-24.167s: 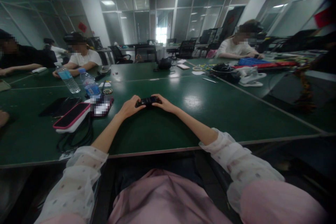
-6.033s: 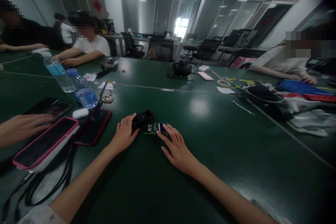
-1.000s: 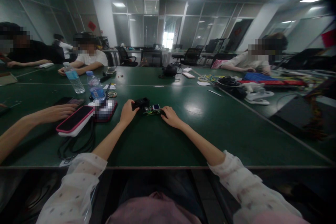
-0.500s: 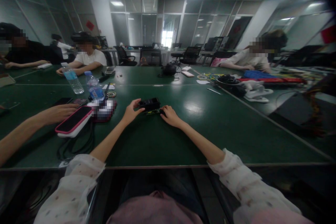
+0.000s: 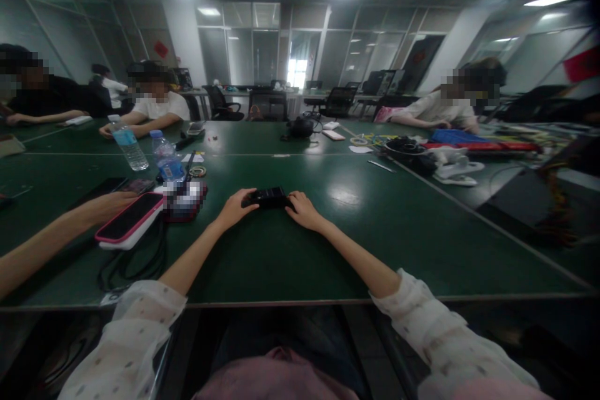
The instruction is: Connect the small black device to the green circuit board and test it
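A small black rectangular box (image 5: 270, 197) is low over the green table (image 5: 290, 262) in front of me, or resting on it; I cannot tell which. Around its left end, the thumb and fingers of my left hand (image 5: 235, 209) are closed. My right hand (image 5: 304, 210) grips the opposite end with bent fingers. The box's upper face looks dark with faint detail, too blurred to make out. Whatever lies under it is hidden.
To the left, another person's hand (image 5: 110, 205) lies near a pink-edged phone (image 5: 131, 217). Two water bottles (image 5: 127, 144) stand behind it. Black cables (image 5: 135, 265) lie near the front edge. A white item (image 5: 452, 169) and bundled cables are at the right.
The black box has come down and slightly toward me, with both hands on it. The thin yellow-green piece seen below it earlier is now out of sight.
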`<state>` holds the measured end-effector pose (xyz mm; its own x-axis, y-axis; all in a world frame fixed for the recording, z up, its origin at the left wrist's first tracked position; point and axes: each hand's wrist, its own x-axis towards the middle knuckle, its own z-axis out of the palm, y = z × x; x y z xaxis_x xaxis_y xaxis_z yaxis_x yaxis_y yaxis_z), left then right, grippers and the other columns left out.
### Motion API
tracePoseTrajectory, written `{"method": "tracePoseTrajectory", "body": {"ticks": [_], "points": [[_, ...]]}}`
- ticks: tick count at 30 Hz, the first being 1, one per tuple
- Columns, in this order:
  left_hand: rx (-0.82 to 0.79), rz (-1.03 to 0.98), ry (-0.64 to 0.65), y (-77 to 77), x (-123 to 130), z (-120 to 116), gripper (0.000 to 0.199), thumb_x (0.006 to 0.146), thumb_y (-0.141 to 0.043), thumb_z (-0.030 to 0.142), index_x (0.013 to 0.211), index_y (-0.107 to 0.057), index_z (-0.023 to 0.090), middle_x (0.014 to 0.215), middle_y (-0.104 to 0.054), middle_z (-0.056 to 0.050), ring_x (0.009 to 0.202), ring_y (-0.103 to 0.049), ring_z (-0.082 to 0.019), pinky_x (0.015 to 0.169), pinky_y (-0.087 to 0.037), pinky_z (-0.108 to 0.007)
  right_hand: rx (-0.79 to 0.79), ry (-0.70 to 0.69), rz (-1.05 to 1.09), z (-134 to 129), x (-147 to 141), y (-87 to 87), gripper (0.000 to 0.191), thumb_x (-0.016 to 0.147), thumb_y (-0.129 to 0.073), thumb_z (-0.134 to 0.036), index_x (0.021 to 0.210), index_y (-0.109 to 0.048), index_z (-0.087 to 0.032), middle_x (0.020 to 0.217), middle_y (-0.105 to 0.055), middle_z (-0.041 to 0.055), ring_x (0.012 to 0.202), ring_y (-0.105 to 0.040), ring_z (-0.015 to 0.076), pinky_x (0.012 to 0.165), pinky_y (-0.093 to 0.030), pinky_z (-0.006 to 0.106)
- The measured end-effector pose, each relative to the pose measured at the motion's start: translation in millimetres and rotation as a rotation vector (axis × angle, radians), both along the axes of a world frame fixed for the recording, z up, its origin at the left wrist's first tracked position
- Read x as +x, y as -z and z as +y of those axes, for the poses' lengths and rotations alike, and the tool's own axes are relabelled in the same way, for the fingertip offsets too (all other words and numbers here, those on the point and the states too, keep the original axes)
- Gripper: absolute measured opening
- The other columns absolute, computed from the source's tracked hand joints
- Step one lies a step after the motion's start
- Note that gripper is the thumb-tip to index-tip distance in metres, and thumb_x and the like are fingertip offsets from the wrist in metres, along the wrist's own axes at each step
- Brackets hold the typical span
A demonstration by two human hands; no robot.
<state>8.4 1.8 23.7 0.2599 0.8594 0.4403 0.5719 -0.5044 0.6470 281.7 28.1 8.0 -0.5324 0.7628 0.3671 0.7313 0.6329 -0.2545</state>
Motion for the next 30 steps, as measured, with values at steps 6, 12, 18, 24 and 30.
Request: {"method": "tracePoseTrajectory", "body": {"ticks": [6,12,18,24,30], "points": [[-0.039,-0.034,-0.031,1.9,-0.7,2.0,0.055,0.074,-0.068,0.040,0.123,-0.048,0.022,0.119,-0.060,-0.011,0.102,-0.062,-0.023,0.090,-0.049,-0.045,-0.007,-0.009,0.007,0.3,1.1,0.5,0.027,0.090,-0.047,-0.028,0.113,-0.053,-0.015,0.118,-0.050,0.0137,0.108,-0.047,0.0257,0.087,-0.046,0.043],[-0.059,-0.023,-0.053,2.3,-1.1,1.8,0.047,0.074,-0.069,0.040,0.113,-0.049,0.023,0.108,-0.063,-0.007,0.095,-0.064,-0.022,0.085,-0.051,-0.041,-0.003,0.001,0.018,0.7,-0.2,1.6,0.032,0.089,-0.049,-0.028,0.117,-0.051,-0.015,0.116,-0.051,0.0138,0.107,-0.047,0.0260,0.087,-0.045,0.043],[0.029,0.077,-0.030,-6.1,1.2,-5.1,0.028,0.079,-0.063,0.039,0.100,-0.055,0.022,0.104,-0.061,-0.003,0.087,-0.062,-0.019,0.082,-0.050,-0.036,-0.001,-0.017,0.014,1.7,0.5,2.8,0.028,0.090,-0.048,-0.028,0.113,-0.053,-0.015,0.118,-0.050,0.0135,0.108,-0.047,0.0255,0.088,-0.045,0.043],[0.024,0.090,-0.047,-6.8,0.0,-6.5,0.029,0.078,-0.063,0.040,0.100,-0.055,0.022,0.103,-0.061,-0.003,0.085,-0.061,-0.018,0.081,-0.050,-0.037,0.004,-0.020,0.007,2.5,0.5,3.5,0.029,0.090,-0.048,-0.028,0.115,-0.053,-0.016,0.118,-0.050,0.0133,0.109,-0.047,0.0259,0.087,-0.045,0.043],[-0.043,-0.015,-0.047,-5.8,0.2,-5.8,0.044,0.074,-0.069,0.038,0.111,-0.050,0.024,0.113,-0.061,-0.006,0.087,-0.064,-0.019,0.081,-0.052,-0.039,0.005,-0.021,0.012,2.4,0.8,3.8,0.029,0.090,-0.048,-0.028,0.115,-0.054,-0.016,0.118,-0.050,0.0130,0.108,-0.048,0.0259,0.088,-0.045,0.044]]}}
